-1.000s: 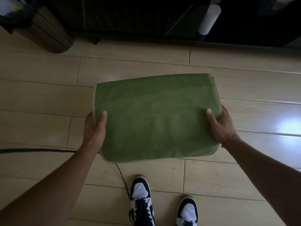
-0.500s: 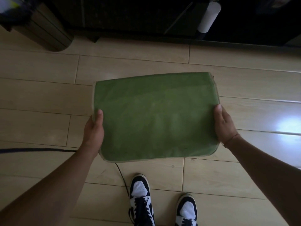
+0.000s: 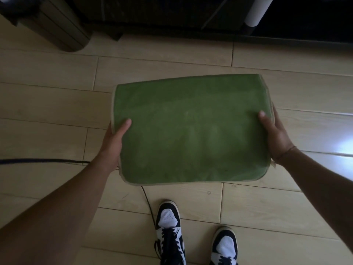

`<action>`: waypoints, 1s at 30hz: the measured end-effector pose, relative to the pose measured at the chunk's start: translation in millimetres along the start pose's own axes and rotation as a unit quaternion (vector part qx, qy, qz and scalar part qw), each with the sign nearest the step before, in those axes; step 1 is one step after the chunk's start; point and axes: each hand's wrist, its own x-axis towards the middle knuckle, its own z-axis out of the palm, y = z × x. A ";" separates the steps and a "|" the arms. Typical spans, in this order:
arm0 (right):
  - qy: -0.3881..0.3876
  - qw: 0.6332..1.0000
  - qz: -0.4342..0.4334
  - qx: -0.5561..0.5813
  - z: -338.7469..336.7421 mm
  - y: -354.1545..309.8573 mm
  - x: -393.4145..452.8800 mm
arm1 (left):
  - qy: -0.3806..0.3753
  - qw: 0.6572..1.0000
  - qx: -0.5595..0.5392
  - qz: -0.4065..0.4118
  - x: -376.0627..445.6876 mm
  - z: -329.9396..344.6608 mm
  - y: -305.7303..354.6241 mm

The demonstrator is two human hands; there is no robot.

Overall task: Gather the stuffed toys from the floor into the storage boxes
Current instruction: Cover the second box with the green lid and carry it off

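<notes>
text: none legible | labels: none | brands: none | numbers: none | signs: none

The right hand (image 3: pixel 275 134) has shifted its grip on the green storage box (image 3: pixel 191 129), its thumb slid back onto the top face after riding up at the side edge; the left hand (image 3: pixel 114 142) has crept slightly further up its edge
</notes>
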 end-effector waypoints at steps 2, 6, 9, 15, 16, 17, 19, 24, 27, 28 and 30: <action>0.001 1.000 0.005 0.031 1.8 -0.9 -10.3 | -0.012 1.000 -0.015 -0.006 -5.4 -2.7 -3.9; 0.007 0.998 0.025 0.063 2.6 -8.0 -36.3 | -0.046 0.998 -0.036 -0.017 -22.2 -7.1 -3.7; 0.010 0.997 0.034 0.075 -3.8 -19.1 -60.9 | -0.067 0.997 -0.036 -0.025 -41.5 -6.7 -1.0; 0.051 0.991 0.057 0.107 -47.2 -67.3 -136.1 | -0.091 0.993 -0.045 -0.058 -109.7 31.6 27.9; 0.064 0.990 0.058 0.115 -60.0 -78.7 -153.0 | -0.094 0.993 -0.035 -0.066 -126.0 42.4 36.3; 0.079 0.988 0.057 0.121 -73.6 -91.7 -171.6 | -0.093 0.993 -0.024 -0.069 -144.7 56.4 46.9; 0.108 0.983 0.049 0.140 -104.1 -115.3 -213.9 | -0.095 0.994 -0.005 -0.058 -186.6 86.5 70.9; 0.177 0.958 0.035 0.220 -192.6 -162.4 -345.7 | -0.149 0.986 0.049 -0.056 -304.3 182.6 125.3; 0.230 0.934 0.023 0.272 -245.4 -175.9 -435.0 | -0.198 0.973 0.113 -0.020 -382.2 249.7 153.5; 0.254 0.922 0.012 0.292 -263.0 -181.2 -464.3 | -0.218 0.967 0.133 0.004 -409.4 275.0 161.9; 0.296 0.902 -0.003 0.314 -299.4 -188.1 -521.3 | -0.272 0.944 0.182 0.036 -462.4 328.7 174.6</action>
